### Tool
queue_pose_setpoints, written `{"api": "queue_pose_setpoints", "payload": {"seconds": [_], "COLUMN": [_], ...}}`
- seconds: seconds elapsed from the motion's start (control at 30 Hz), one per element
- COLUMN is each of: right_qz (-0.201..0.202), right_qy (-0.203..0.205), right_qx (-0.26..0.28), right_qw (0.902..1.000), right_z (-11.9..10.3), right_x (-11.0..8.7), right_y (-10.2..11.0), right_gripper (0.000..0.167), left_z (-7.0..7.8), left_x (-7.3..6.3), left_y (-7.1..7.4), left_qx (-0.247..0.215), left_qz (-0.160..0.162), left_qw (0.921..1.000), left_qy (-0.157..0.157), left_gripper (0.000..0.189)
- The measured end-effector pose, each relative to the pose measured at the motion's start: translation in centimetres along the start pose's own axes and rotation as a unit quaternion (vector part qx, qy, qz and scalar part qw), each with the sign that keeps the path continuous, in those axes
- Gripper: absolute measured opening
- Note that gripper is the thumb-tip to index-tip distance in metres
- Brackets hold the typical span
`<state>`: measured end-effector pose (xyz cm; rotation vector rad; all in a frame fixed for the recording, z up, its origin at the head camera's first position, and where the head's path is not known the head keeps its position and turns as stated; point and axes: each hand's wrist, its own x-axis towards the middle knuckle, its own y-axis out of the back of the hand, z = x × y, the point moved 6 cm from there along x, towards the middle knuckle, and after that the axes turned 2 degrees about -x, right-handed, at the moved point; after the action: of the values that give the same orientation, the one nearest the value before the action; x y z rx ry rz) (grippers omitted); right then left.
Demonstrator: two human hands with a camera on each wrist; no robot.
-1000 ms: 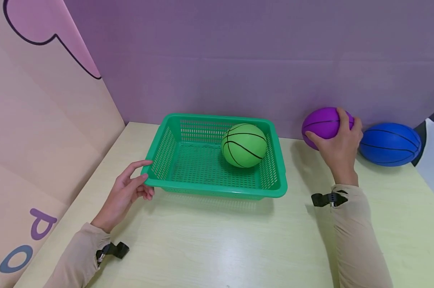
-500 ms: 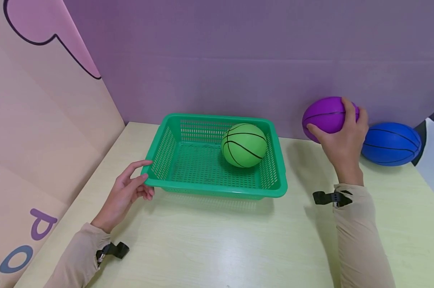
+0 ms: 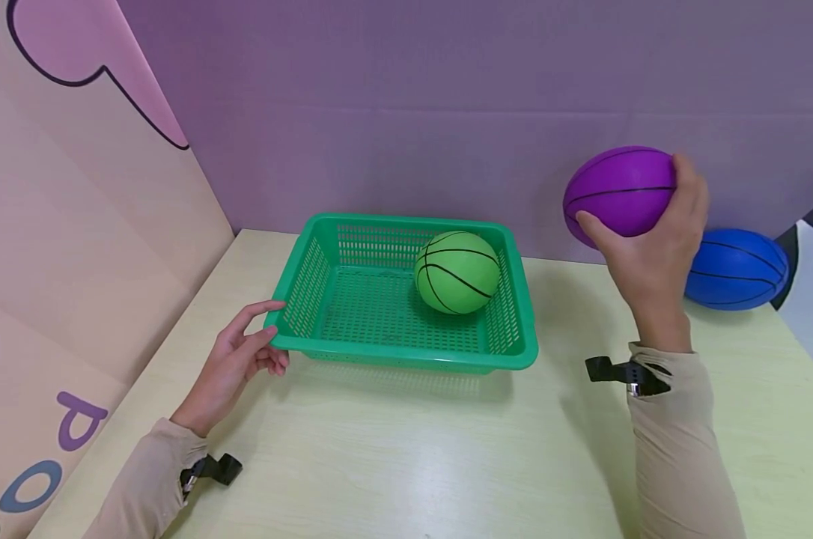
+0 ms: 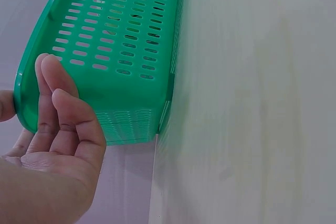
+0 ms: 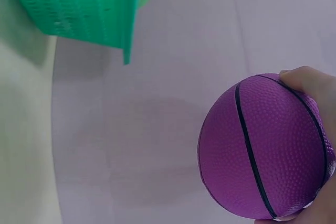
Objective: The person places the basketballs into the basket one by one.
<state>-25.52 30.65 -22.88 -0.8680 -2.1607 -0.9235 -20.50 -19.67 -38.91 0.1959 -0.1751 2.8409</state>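
My right hand (image 3: 659,262) grips a small purple basketball (image 3: 618,191), thumb on its near side and fingers round its right. The ball hangs above the table's back edge; the right wrist view shows its pebbled skin and black seams (image 5: 262,145). At the front left corner of a green plastic basket (image 3: 400,355), my left hand (image 3: 234,359) pinches the rim between thumb and forefinger. In the left wrist view the other fingers (image 4: 65,114) lie against the basket's outer wall (image 4: 126,85). A light green basketball (image 3: 457,272) sits inside the basket at its right end.
A blue basketball (image 3: 737,269) rests on the pale table (image 3: 393,457) at the right, partly behind my right hand. A purple backdrop (image 3: 406,150) rises along the table's back edge, and a printed panel (image 3: 63,247) stands at the left.
My right hand has raised the purple basketball up off the table area and drifted slightly right. The left hand, the basket and the green ball have stayed in place.
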Motion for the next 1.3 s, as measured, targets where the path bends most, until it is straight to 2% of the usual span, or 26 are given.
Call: {"api": "queue_pose_setpoints", "payload": {"seconds": [0.3,0.63,0.77,0.97,1.2,1.3], "right_qz": [0.022,-0.003,-0.011,-0.025,-0.065,-0.083], "right_qy": [0.041,0.046,0.086,0.119,0.099,0.105], "right_qx": [0.037,0.067,0.074,0.081,0.09,0.09], "right_qw": [0.9982,0.9966,0.9935,0.9892,0.9889,0.9869], "right_z": [-2.1,-6.9,-8.2,-9.4,-9.6,-9.6], "right_x": [0.2,-1.1,-1.5,-2.4,-3.3,-3.9], "right_y": [0.3,0.7,0.5,-0.1,-1.9,-2.8], "right_gripper": [0.093,0.088,0.087,0.088,0.097,0.1], "left_z": [0.0,0.1,0.2,0.0,-0.2,-0.3], "left_x": [-0.1,-0.1,0.0,0.1,0.1,0.1], "left_y": [0.2,0.4,0.4,0.1,0.2,0.3], "left_qx": [0.003,0.001,0.002,0.004,-0.001,-0.005], "left_qz": [0.003,0.003,0.005,0.002,0.003,0.0], "left_qw": [1.0,1.0,1.0,1.0,1.0,1.0], "left_qy": [0.001,0.0,0.0,0.002,0.003,0.003], "left_gripper": [0.046,0.046,0.046,0.046,0.046,0.045]}}
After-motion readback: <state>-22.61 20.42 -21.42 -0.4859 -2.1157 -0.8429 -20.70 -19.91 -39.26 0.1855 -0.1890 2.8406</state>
